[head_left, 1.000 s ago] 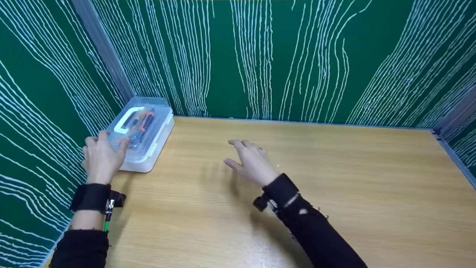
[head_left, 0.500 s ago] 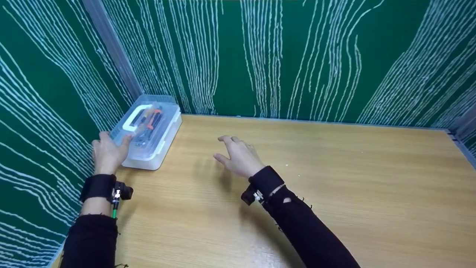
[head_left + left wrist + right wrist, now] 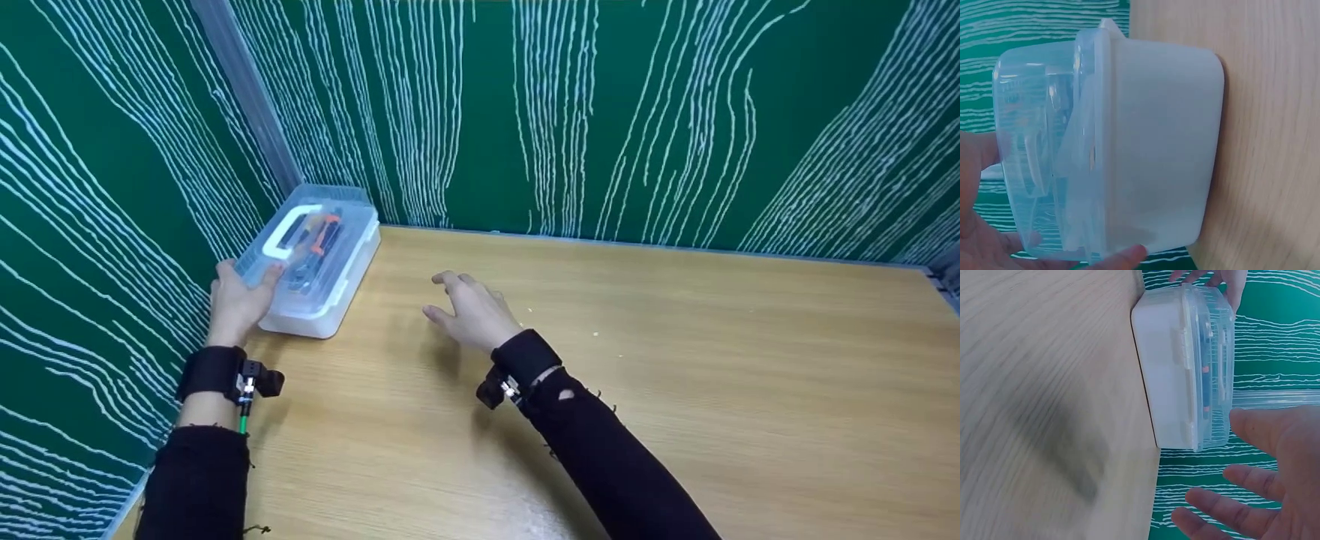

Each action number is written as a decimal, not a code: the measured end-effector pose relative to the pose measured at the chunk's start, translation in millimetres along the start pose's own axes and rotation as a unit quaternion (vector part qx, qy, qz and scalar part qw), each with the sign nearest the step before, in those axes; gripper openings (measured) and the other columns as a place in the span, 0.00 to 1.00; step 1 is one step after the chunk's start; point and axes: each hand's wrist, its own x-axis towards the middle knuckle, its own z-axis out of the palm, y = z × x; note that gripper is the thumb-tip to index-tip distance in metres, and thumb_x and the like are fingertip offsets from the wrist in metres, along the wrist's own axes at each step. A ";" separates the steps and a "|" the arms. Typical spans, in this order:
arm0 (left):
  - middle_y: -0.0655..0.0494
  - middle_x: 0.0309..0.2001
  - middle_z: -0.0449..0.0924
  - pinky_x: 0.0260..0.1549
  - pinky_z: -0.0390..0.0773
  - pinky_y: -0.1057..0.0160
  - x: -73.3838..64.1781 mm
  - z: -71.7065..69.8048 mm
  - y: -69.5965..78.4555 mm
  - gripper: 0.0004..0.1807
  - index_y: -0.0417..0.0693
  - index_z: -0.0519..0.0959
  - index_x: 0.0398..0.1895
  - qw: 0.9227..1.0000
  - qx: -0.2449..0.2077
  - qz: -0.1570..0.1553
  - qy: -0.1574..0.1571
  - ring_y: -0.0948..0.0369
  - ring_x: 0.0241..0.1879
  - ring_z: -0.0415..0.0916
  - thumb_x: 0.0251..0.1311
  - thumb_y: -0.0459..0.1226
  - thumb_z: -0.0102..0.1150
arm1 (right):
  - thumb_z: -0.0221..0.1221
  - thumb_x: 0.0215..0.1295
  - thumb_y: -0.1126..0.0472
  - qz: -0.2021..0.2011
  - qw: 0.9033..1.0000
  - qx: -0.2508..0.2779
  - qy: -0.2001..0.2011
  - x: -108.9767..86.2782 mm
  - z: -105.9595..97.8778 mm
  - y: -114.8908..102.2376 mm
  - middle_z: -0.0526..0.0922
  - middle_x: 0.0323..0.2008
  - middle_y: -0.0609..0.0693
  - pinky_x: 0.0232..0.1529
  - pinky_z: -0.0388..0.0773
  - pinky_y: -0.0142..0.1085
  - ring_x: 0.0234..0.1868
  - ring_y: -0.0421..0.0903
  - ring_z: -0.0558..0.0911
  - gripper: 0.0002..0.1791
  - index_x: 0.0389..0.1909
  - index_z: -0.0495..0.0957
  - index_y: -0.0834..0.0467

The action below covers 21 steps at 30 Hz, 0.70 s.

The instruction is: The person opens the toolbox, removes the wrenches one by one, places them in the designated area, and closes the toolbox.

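A clear-lidded plastic storage box [image 3: 355, 277] with a white base sits in the back left corner of the table. Its white handle [image 3: 280, 229] lies folded on the lid, and orange-and-dark items [image 3: 324, 234] show through. My left hand [image 3: 241, 304] grips the box's near left end. In the left wrist view, the thumb side is against the clear lid and fingers [image 3: 1126, 259] reach along the box's side [image 3: 1157, 146]. My right hand [image 3: 476, 311] hovers over the table to the right of the box, fingers spread and holding nothing; the right wrist view shows its fingers [image 3: 1230, 509] apart.
Green panels [image 3: 487, 150] with white wavy lines stand behind and to the left, joined by a grey corner post [image 3: 251, 97]. The left panel is close beside the box and left arm. A few tiny white specks dot the wooden table [image 3: 675, 390].
My left hand has settled on the box's near left end, its thumb now at the lid. My right hand has moved left, closer to the box. The head view has shifted slightly.
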 end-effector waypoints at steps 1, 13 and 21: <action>0.27 0.82 0.50 0.80 0.61 0.35 0.1 0.1 0.0 0.49 0.40 0.36 0.87 1.000 -0.001 -0.004 -0.001 0.35 0.80 0.56 0.81 0.57 0.46 | 0.62 0.80 0.47 0.001 1.000 0.002 -0.002 1.7 1.0 -0.9 0.83 0.65 0.60 0.67 0.80 0.58 0.65 0.56 0.84 0.31 0.75 0.72 0.57; 0.27 0.83 0.45 0.81 0.59 0.34 1.3 -0.7 -2.2 0.48 0.42 0.35 0.87 1.000 0.000 -0.014 -0.008 0.34 0.81 0.53 0.82 0.55 0.47 | 0.62 0.80 0.48 0.039 0.997 0.055 -0.029 28.4 14.7 -18.9 0.80 0.70 0.60 0.70 0.81 0.51 0.70 0.55 0.81 0.31 0.77 0.69 0.55; 0.29 0.82 0.48 0.80 0.60 0.33 -4.0 0.2 -1.9 0.48 0.44 0.38 0.87 1.000 -0.001 -0.009 -0.011 0.35 0.80 0.55 0.80 0.55 0.50 | 0.62 0.80 0.47 0.049 0.996 0.071 -0.033 38.8 20.3 -27.0 0.80 0.69 0.59 0.70 0.80 0.50 0.70 0.55 0.80 0.32 0.77 0.69 0.55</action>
